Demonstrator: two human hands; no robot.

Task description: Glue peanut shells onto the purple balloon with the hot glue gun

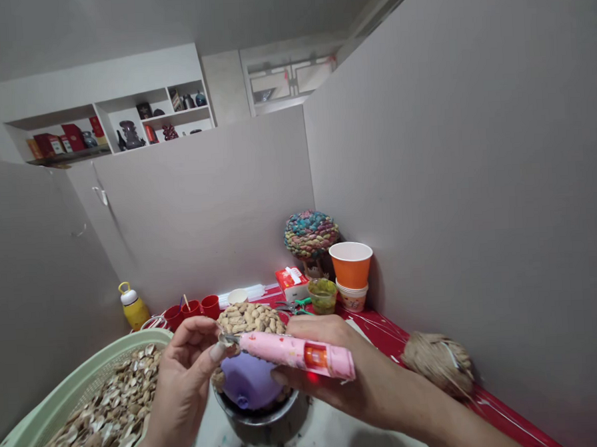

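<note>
My right hand [336, 368] is wrapped round a pink glue gun [298, 352], its metal nozzle pointing left. My left hand [184, 379] pinches a small peanut shell piece [228, 336] right at the nozzle tip. Below both hands a purple balloon [249, 381], partly covered with glued peanut shells [248, 317], sits in a metal bowl [263, 422].
A green basket [62, 396] of peanut shells lies at the lower left. On the red table [384, 332] stand an orange paper cup [351, 264], a glass of yellow-green liquid [323, 295], red cups [210, 306], a yellow bottle [133, 307], a tissue box [291, 282], a twine ball [438, 361]. Grey partitions close in.
</note>
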